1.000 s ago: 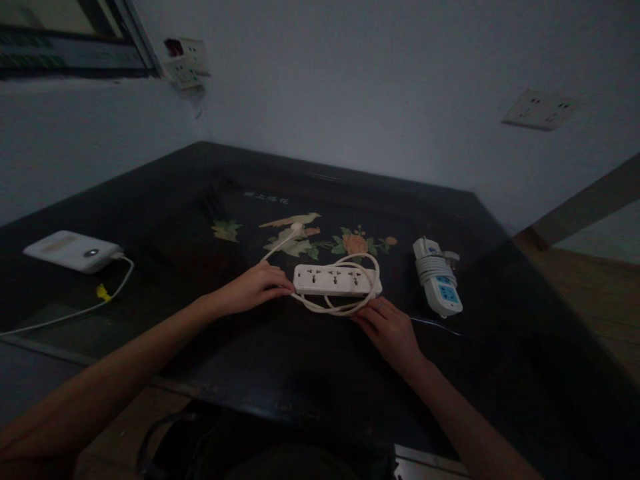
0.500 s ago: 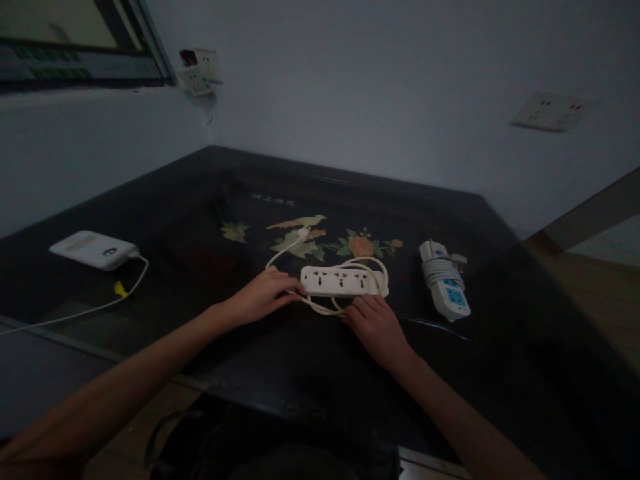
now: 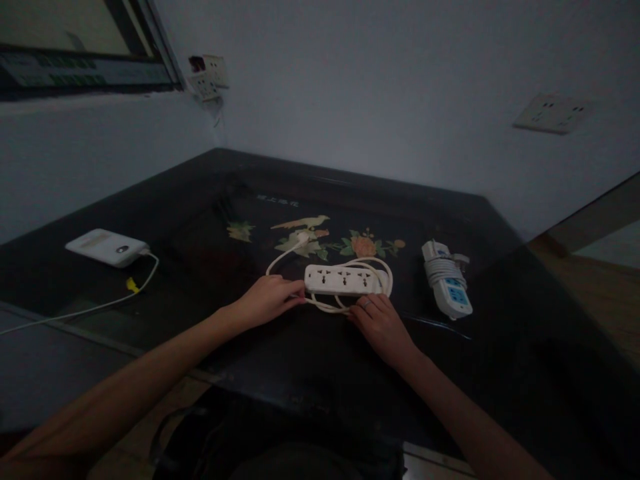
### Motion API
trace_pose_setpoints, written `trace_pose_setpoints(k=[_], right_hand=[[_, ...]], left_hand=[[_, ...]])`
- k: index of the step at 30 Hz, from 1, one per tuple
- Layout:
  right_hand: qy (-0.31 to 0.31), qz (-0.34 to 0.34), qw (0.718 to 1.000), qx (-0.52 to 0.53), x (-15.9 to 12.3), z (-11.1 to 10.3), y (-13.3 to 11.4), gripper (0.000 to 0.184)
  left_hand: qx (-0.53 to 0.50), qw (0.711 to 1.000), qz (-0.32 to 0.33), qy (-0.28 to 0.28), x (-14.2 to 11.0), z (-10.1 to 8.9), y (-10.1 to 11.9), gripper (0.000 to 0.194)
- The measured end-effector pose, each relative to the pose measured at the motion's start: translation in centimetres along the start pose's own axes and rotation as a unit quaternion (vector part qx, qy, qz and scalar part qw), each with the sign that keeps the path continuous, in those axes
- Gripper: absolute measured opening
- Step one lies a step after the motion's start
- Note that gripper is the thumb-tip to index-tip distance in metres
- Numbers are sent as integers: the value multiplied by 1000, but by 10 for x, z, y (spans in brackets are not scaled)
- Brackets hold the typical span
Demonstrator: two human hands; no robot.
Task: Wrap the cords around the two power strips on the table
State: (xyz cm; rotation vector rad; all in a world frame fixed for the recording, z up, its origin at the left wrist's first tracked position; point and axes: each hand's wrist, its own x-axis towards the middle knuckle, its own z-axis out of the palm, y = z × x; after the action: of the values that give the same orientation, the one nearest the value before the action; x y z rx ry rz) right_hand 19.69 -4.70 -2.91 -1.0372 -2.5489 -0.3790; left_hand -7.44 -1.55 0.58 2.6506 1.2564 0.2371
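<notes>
A white power strip lies flat on the dark table, its sockets facing up. Its white cord loops around and beneath it, and the plug end rests on the printed flowers behind. At the strip's left end, my left hand pinches the cord between thumb and fingers. My right hand, with a ring on one finger, is closed at the front right edge of the strip, where the cord loop runs under its fingertips. Those fingertips are partly hidden.
Right of the strip lies a second power strip with blue sockets, wrapped in its own cord. A white device with a cable and yellow tag sits at left. Wall sockets are above the table.
The whole view has shifted slightly, so things appear a little further right. Both hands keep nearly the same places at the strip and cord.
</notes>
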Motion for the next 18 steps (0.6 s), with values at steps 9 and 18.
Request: trace_pose_setpoints(k=[9, 18], right_hand=[[-13, -44, 999, 15, -4, -6, 6, 15], [-39, -22, 999, 27, 1, -9, 14, 5]], left_hand=[[-84, 996, -12, -25, 2, 5, 5, 14], [-191, 981, -40, -14, 2, 10, 12, 10]])
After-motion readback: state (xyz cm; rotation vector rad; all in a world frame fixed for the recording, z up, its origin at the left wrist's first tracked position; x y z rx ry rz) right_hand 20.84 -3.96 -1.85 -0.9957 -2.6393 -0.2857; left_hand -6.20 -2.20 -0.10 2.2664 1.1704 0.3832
